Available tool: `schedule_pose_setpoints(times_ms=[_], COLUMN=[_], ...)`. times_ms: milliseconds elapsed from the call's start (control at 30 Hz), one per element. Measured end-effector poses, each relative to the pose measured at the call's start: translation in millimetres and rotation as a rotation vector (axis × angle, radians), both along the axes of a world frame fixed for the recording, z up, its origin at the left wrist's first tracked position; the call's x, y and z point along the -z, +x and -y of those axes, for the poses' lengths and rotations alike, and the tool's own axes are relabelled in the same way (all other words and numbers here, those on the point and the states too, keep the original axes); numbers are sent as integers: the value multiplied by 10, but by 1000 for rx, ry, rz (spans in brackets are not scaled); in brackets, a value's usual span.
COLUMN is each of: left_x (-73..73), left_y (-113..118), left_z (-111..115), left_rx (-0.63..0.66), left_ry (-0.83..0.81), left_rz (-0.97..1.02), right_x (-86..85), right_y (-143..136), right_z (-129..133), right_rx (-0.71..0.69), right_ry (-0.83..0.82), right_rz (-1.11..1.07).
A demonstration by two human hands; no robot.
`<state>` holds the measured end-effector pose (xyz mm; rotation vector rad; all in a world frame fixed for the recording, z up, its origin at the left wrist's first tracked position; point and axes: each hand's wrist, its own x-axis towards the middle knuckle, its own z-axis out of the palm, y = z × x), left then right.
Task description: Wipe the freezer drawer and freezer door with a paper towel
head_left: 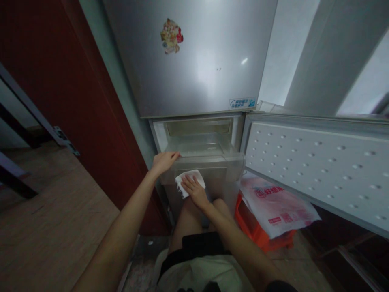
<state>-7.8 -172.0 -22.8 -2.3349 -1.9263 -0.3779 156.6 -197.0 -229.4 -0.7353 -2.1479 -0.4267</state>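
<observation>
Presently touching | left hand [163, 162]: one drawer [212, 163] | right hand [196, 193]: one cloth [198, 177]

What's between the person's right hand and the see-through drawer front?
A white cloth, spread under the right hand against the drawer front, as the head view shows.

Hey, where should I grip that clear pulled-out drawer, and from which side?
I'd grip the top front edge of the drawer, from in front and above: it juts out from the fridge, leaving that rim exposed. The left hand is at its left end; the right end looks free.
</observation>
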Motion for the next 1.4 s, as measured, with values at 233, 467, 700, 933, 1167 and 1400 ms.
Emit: schedule_pose_setpoints(times_ms=[233, 467, 700, 933, 1167, 1400], left_x=[8, 0, -26, -6, -10, 3], left_y=[-2, -10, 3, 1, 6, -12], left_z=[-23, -3, 3, -2, -3, 0], left_rx=[-10, 9, 2, -6, -15, 13], left_ry=[-3, 0, -24, -2, -9, 7], left_rz=[0, 9, 21, 4, -3, 7], right_x=[-303, -210, -93, -89, -152, -145], right_y=[-28, 337, 617, 73, -257, 234], right_z=[-22, 73, 101, -1, -37, 53], right_rx=[33, 122, 179, 145, 77, 98], right_ry=[15, 16, 42, -29, -36, 34], right_rz=[-34, -179, -366, -336, -209, -228])
